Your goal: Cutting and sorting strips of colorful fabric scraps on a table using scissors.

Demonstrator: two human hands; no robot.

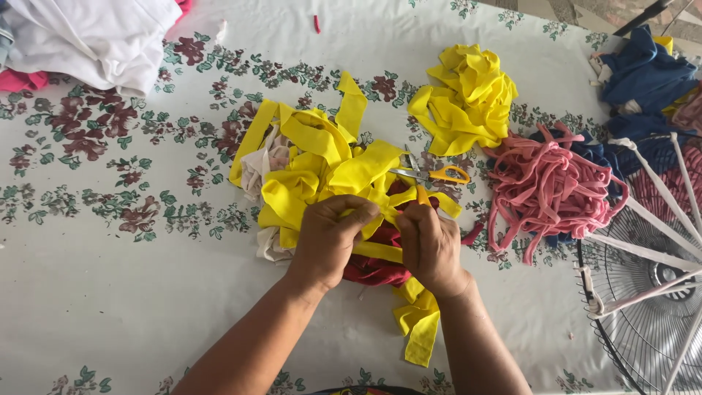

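1. The left hand (329,238) and the right hand (430,245) are side by side near the middle of the table, both pinching the same yellow cloth strip (417,329), whose loose end trails toward the near edge
2. Under and beyond the hands lies a heap of yellow strips (314,157) with some dark red cloth (373,271)
3. Scissors (428,174) with orange handles rest just beyond the right hand
4. Farther right sit a yellow bundle (468,99) and a pink pile (545,190)
5. A fan grille (643,307) stands at the near right on the flowered tablecloth (110,219)
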